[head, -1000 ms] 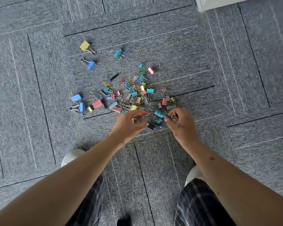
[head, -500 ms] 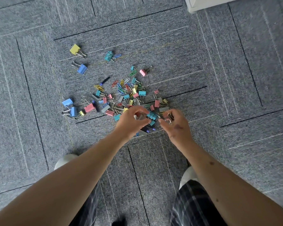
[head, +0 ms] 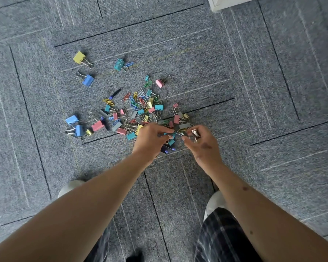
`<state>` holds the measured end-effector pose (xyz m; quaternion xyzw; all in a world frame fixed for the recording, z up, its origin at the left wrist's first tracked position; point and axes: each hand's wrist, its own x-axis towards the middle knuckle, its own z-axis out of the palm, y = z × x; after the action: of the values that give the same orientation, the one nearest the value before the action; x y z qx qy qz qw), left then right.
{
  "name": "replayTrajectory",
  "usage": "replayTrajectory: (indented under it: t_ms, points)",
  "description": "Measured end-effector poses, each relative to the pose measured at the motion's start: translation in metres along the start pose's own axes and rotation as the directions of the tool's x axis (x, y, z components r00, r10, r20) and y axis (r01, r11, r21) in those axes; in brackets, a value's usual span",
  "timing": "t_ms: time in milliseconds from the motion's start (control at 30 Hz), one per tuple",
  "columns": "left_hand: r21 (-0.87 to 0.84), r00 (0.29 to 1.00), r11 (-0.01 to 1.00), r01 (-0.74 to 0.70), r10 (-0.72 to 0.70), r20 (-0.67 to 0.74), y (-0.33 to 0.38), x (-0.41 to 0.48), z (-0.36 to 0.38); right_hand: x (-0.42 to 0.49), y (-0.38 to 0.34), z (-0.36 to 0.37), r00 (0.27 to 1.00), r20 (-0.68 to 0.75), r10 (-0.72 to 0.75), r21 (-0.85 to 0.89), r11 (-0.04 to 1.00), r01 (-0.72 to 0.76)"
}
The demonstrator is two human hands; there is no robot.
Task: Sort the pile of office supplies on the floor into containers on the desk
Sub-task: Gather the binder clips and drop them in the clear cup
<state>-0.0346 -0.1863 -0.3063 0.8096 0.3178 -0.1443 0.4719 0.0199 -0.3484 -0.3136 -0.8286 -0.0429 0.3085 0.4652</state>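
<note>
Broadly, the grey carpet-tile floor (head: pixel 254 72) fills the view; no desk containers are visible, only a white furniture corner (head: pixel 225 2) at the top edge. The scattered pile of coloured binder clips and wire paper clips (head: pixel 140 110) lies mid-frame on the carpet. 2 larger strays, a yellow binder clip (head: pixel 79 57) and a blue binder clip (head: pixel 87 80), sit well apart at upper left.

The left hand (head: pixel 150 140) works the pile's near edge, fingertips pinching a small teal binder clip (head: pixel 168 134). The right hand (head: pixel 203 146), just beside it, has its fingers curled round a silver-handled clip (head: pixel 194 133).

Assessment: these items are light, rigid and springy. The wire handles snag on neighbours, so each is best taken by its painted body.

Against the frame 0.5 s earlier, both hands remain at the same edge, the left pinch looks tighter, and the strays are undisturbed.
</note>
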Motion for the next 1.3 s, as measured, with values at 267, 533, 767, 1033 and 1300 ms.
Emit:
replayTrajectory:
  t_ms: [267, 533, 767, 1033, 1300]
  points:
    - [-0.221, 0.999, 0.975, -0.008, -0.004, -0.054, 0.003, -0.01, -0.011, -0.004, -0.013, -0.004, 0.999, 0.033, -0.009, 0.175, 0.984, 0.003]
    - [-0.457, 0.979, 0.87, 0.184, -0.119, 0.167, -0.008, -0.016, -0.032, -0.003, -0.018, -0.001, 0.991, 0.132, -0.033, 0.098, 0.995, 0.02]
    - [-0.501, 0.964, 0.838, 0.215, -0.102, 0.243, -0.017, -0.017, -0.037, 0.0, -0.018, 0.005, 0.988, 0.147, -0.041, 0.13, 0.991, 0.022]
    - [-0.598, 0.959, 0.756, 0.265, -0.143, 0.244, -0.027, -0.017, -0.045, 0.003, -0.016, 0.015, 0.984, 0.175, 0.017, 0.274, 0.96, -0.065]
    - [-0.762, 0.897, 0.478, 0.437, -0.298, 0.327, -0.024, -0.021, -0.052, 0.008, -0.03, 0.019, 0.99, 0.138, 0.006, 0.131, 0.991, -0.024]
